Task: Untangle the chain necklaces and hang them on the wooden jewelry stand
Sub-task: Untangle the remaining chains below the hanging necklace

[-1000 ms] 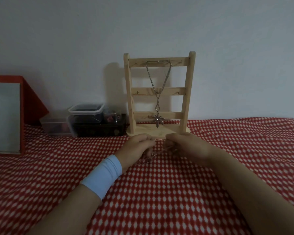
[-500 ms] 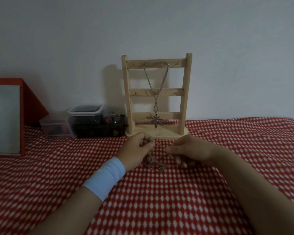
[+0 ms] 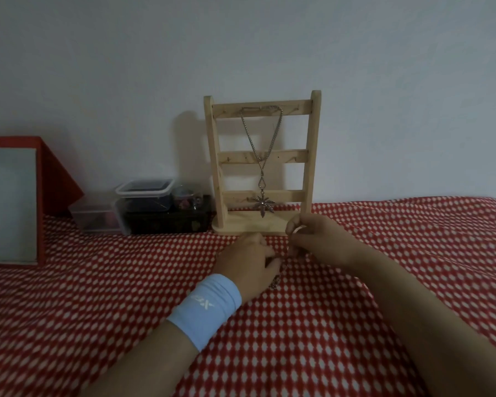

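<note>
Hands have drawn apart: right hand [image 3: 315, 239] lifted, left hand [image 3: 249, 263] lower, fingers of both pinched on the tangled chain [image 3: 275, 282] over the bed [image 3: 98, 310]. One necklace [image 3: 262, 156] hangs on the stand [image 3: 309, 156]; untangling continues.

Right hand [image 3: 312, 236] now higher, left hand [image 3: 249, 262] lower (chain nearly hidden).

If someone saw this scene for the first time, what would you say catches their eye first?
Likely the wooden jewelry stand against the wall, centre, with a leaf-pendant necklace hanging from its top bar. Next, the two hands, left hand and right hand, working a chain just before its base, on the red patterned cloth.
</note>
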Demonstrator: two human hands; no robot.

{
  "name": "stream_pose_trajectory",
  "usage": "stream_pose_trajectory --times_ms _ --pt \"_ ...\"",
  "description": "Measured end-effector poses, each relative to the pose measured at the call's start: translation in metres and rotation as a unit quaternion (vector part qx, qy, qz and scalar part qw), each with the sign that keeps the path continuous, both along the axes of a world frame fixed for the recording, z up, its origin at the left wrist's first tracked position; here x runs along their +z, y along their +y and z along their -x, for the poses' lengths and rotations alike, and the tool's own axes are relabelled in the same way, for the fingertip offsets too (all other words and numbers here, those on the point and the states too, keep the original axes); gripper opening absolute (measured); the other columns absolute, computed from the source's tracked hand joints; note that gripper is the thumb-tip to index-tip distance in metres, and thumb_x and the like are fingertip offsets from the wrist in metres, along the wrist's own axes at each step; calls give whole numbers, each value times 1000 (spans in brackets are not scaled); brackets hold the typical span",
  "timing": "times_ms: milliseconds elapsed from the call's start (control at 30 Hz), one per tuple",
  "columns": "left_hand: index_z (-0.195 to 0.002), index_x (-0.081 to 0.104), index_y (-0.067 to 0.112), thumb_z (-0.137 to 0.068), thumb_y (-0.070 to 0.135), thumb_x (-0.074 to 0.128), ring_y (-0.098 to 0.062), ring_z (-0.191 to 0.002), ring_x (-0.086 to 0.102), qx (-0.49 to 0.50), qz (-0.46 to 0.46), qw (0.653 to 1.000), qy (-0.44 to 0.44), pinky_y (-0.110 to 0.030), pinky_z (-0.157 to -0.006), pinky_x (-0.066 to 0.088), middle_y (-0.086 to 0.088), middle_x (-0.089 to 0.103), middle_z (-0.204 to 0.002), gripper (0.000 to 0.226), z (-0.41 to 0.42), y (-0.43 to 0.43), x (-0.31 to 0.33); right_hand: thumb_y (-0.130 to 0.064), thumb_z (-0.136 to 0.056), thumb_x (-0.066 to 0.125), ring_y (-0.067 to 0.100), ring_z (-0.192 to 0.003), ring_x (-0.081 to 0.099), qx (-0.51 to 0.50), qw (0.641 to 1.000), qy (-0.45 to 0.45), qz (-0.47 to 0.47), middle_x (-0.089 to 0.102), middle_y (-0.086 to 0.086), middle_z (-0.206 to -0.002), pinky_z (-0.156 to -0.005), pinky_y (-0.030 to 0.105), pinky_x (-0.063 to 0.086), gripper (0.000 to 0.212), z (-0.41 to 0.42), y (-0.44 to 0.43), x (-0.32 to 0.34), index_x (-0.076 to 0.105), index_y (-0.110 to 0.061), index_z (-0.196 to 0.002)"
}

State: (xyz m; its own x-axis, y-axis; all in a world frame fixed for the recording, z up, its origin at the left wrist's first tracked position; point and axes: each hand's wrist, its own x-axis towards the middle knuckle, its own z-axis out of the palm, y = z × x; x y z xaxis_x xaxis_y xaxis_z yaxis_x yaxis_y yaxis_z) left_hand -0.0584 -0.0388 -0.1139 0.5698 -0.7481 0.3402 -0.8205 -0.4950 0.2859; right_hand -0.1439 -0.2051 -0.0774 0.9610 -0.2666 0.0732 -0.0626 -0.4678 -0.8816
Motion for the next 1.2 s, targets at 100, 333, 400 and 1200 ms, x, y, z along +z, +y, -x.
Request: stream_pose_trajectory --times_ms 100,333,400,1200 --pt "-103 72 26 -95 40 55 -13 -102 53 7 -10 1000 6 -31 -86 48 7 56 -110 24 0 -8 5 -1 -100 50 19 -70 64 -13 986 -3 -167 68 8 -73 -62 28 48 13 0 -7 -5 61 -9 -100" --pt "-122 64 38 -95 38 56 -12 -108 48 -7 -58 998 -1 -34 -89 48 10 51 -116 28 -3 -18 6 0 -101 46 19 -62 59 -20 954 16 -299 66 11 -84 -62 31 50 22 -2 -24 -12 67 -4 -104" --pt "-121 65 38 -96 41 53 -14 -111 46 -1 -89 996 0 -37 -91 47 8 50 -117 28 -4 -22 8 4 -99 50 15 -55 57 -45 972 11 -232 71 10 -84 -57 27 49 24 -4 -22 -13 73 -2 -98" --pt "-95 63 10 -94 25 63 -20 -48 64 -70 233 915 321 -30 -58 55 -1 73 -72 15 -18 -19 47 -21 -97 64 8 -73 69 24 992 -102 -75 78 1 -86 -69 20 54 20 -2 5 0 79 -9 -97"
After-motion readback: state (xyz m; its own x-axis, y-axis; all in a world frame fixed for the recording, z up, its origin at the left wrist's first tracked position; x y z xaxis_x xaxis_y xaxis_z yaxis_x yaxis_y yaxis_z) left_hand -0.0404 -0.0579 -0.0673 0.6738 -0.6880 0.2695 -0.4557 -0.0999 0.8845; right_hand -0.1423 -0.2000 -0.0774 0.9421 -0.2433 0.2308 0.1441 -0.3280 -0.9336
